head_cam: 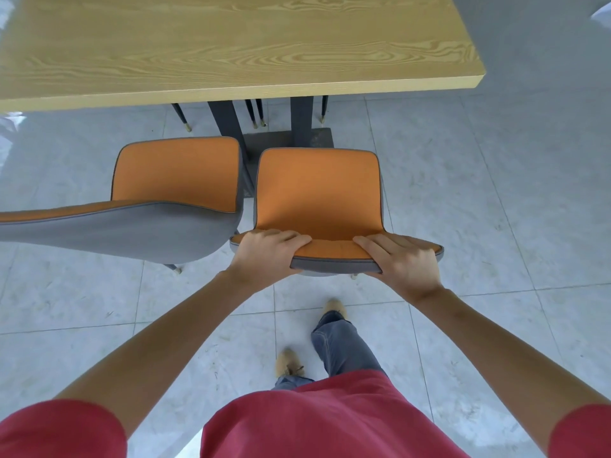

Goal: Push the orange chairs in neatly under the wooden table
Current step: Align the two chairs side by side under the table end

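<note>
Two orange chairs with grey backs stand on the floor in front of the wooden table (231,54), both seats out clear of its front edge. My left hand (264,252) and my right hand (403,259) grip the top of the right chair's (317,193) backrest, fingers curled over onto its orange side. The left chair (175,173) stands beside it, almost touching, with its grey backrest reaching to the left edge of view. Neither hand touches it.
The table's dark legs and base plate (287,137) stand just beyond the chair seats. Thin black chair legs with gold tips (254,114) show under the table's far side. Grey tiled floor surrounds everything. My feet are behind the right chair.
</note>
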`<state>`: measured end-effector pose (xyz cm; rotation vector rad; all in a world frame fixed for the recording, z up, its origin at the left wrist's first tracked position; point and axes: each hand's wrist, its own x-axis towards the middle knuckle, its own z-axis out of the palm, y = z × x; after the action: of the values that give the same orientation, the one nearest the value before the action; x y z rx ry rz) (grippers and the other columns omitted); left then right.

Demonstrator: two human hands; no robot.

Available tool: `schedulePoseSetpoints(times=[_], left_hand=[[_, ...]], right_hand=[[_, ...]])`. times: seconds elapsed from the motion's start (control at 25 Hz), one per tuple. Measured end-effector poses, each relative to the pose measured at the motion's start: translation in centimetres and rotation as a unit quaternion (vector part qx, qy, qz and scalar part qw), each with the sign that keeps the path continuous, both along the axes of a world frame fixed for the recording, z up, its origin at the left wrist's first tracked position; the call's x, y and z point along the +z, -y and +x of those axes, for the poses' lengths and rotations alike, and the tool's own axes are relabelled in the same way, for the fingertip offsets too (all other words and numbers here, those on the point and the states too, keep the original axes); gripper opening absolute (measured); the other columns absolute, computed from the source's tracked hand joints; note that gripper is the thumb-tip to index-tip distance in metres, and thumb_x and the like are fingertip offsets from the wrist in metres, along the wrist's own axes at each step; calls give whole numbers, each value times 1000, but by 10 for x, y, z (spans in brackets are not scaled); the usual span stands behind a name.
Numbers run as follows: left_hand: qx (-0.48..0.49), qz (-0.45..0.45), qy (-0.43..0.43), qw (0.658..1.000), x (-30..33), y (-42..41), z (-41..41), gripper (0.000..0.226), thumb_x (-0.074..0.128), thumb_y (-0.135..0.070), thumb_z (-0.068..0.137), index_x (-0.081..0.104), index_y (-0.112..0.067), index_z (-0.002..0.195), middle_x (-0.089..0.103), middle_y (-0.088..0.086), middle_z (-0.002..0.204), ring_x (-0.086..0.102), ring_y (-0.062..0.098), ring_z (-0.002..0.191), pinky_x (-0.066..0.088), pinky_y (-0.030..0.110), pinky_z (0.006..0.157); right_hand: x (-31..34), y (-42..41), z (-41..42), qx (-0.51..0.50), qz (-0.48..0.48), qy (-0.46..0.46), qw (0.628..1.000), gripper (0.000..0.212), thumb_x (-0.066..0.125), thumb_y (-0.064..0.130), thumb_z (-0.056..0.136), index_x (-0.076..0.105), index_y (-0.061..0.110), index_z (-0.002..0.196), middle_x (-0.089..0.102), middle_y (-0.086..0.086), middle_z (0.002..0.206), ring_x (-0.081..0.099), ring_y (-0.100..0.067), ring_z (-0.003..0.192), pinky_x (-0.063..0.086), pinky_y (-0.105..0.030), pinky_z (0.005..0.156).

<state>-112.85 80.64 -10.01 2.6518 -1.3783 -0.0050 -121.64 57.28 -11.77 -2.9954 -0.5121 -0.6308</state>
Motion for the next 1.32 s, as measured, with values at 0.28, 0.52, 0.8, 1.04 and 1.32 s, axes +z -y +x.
schedulePoseSetpoints(times=[0.28,0.52,0.8,1.04,1.32], left_hand=[[-14,-29,39,999,10,7,38,31,82,-29,52,77,-21,81,72,-9,62,63,11,43,34,11,36],[23,-47,82,995,18,12,52,32,48,-32,67,77,-22,77,70,-9,58,60,12,40,22,9,44],[20,-32,69,997,10,11,33,29,81,-28,55,76,-19,82,72,-6,62,63,15,43,32,13,37],[43,-9,55,998,1,8,6,39,91,-21,45,75,-17,81,72,-6,63,63,16,43,28,14,39],[29,-13,54,998,1,8,3,36,84,-31,55,76,-17,87,74,-5,70,67,19,48,28,14,43]], right_hand=[[6,11,36,11,-5,37,999,51,92,26,47,75,15,93,74,3,78,69,-17,60,54,-22,49],[14,12,55,11,-1,25,1000,58,91,34,42,75,16,94,71,4,72,65,-17,53,50,-21,44],[15,12,37,28,5,-30,999,59,90,34,42,74,15,95,70,3,73,64,-14,53,46,-19,42],[11,11,15,52,-12,-63,997,66,90,31,42,73,15,103,73,-1,84,65,-13,51,42,-15,37],[8,14,13,40,-9,-77,996,60,89,20,38,75,16,96,70,5,63,61,-12,42,36,-13,34]])
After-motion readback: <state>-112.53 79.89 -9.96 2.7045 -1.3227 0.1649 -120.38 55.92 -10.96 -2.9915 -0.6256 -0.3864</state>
